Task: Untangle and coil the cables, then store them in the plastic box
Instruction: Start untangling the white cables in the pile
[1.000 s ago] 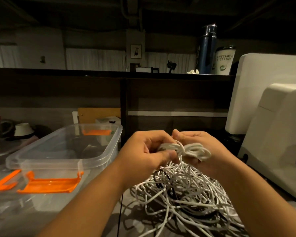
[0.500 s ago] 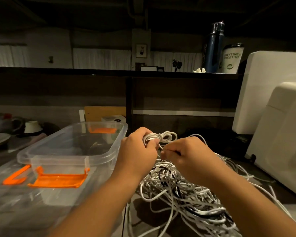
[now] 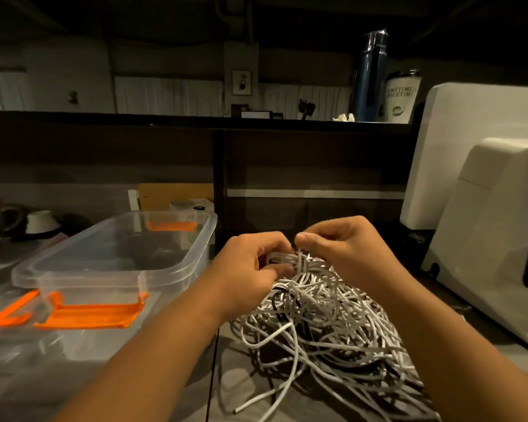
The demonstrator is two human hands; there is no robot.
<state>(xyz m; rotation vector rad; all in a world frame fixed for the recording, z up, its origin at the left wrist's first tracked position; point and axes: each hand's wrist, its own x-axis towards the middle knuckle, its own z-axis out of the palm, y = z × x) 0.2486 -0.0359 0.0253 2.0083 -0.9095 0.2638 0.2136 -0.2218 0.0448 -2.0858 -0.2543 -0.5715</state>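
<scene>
A big tangle of white cables (image 3: 323,324), with a few black ones mixed in, lies on the grey table in front of me. My left hand (image 3: 250,269) grips a small bundle of white loops (image 3: 282,258) at the top of the pile. My right hand (image 3: 345,248) pinches a white strand just beside that bundle, thumb and fingertips together. The two hands nearly touch. The clear plastic box (image 3: 177,269) with orange clips stands open to the left of my left hand; something dark lies inside it.
The box's clear lid with orange latches (image 3: 86,315) lies under and in front of the box. A large white machine (image 3: 485,239) stands close on the right. Cups and a bowl (image 3: 41,220) sit far left. A dark partition wall with a bottle (image 3: 372,77) on top rises behind.
My right hand has risen from beside the bundle to pinch a strand at its top. The looped bundle sits lower in my left hand. The view has shifted slightly.
</scene>
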